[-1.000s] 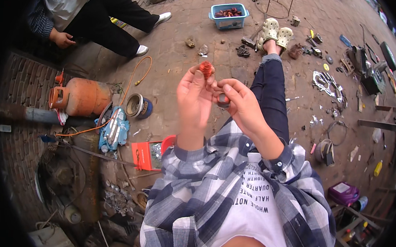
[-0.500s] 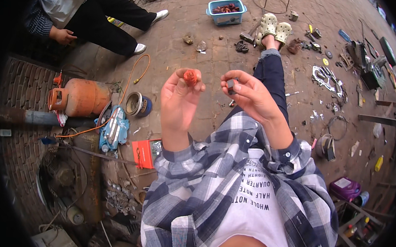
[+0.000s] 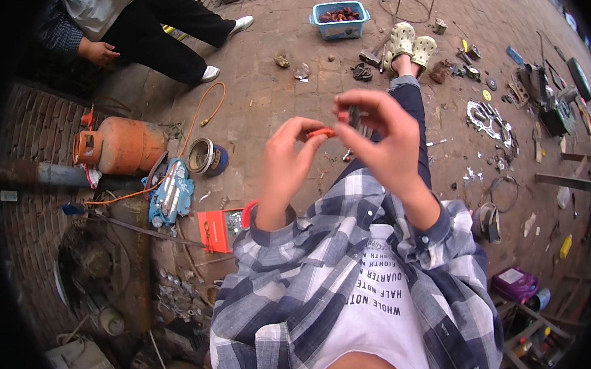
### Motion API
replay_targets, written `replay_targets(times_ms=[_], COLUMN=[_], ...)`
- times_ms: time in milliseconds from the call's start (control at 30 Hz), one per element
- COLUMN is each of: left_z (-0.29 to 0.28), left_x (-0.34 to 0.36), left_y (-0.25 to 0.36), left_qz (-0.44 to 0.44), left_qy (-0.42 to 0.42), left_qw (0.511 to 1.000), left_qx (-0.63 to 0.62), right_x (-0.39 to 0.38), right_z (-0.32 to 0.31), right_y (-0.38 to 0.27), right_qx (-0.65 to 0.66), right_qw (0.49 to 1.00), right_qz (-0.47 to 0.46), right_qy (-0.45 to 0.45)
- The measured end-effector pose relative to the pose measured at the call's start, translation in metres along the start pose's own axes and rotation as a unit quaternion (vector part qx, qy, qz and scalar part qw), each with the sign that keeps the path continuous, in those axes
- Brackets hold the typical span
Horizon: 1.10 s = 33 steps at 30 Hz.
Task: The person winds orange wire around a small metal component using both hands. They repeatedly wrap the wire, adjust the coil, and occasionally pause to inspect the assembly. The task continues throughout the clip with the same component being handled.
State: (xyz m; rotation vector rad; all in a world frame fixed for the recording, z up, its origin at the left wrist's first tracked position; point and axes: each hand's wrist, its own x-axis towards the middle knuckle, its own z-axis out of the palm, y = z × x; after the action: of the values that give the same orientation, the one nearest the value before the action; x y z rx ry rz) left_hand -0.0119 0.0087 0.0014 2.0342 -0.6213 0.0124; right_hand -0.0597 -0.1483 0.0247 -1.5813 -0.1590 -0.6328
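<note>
My left hand [image 3: 290, 159] pinches a small orange-red piece [image 3: 321, 133] between thumb and fingertips. Close by on its right, my right hand [image 3: 390, 139] is curled, with thumb and fingers around a small dark metal piece [image 3: 354, 117]. A bit of red shows beside that dark piece. Motion blurs the right fingers, and I cannot tell whether the two pieces touch. Both hands are raised in front of my plaid shirt, above my outstretched legs.
A blue tub [image 3: 337, 30] of reddish-brown parts stands beyond my feet. At left are an orange gas cylinder [image 3: 122, 145], a hose, a can [image 3: 207, 156] and a red box [image 3: 221, 230]. Metal parts and a gasket [image 3: 489, 122] litter the right. Another person [image 3: 163, 24] stands far left.
My hands have come closer together. The left has shifted right and lower, and its orange-red piece now points toward the right hand. The right hand has turned over its dark piece.
</note>
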Motion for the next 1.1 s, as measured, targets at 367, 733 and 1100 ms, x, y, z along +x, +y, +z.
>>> replay_targets(times_ms=[367, 733, 1100], left_z=[0.001, 0.002, 0.025], left_x=[0.01, 0.005, 0.017], left_y=[-0.022, -0.002, -0.004], left_qz=[-0.07, -0.045, -0.045], left_qy=[0.066, -0.113, 0.13], left_qw=[0.799, 0.97, 0.855], left_qx=[-0.594, -0.208, -0.499], right_x=[-0.052, 0.018, -0.035], right_z=[0.01, -0.02, 0.008], right_y=[0.043, 0.026, 0.018], right_qx=[0.137, 0.097, 0.111], right_qw=[0.975, 0.988, 0.986], right_qz=[0.178, 0.117, 0.121], right_qy=[-0.005, -0.026, 0.018])
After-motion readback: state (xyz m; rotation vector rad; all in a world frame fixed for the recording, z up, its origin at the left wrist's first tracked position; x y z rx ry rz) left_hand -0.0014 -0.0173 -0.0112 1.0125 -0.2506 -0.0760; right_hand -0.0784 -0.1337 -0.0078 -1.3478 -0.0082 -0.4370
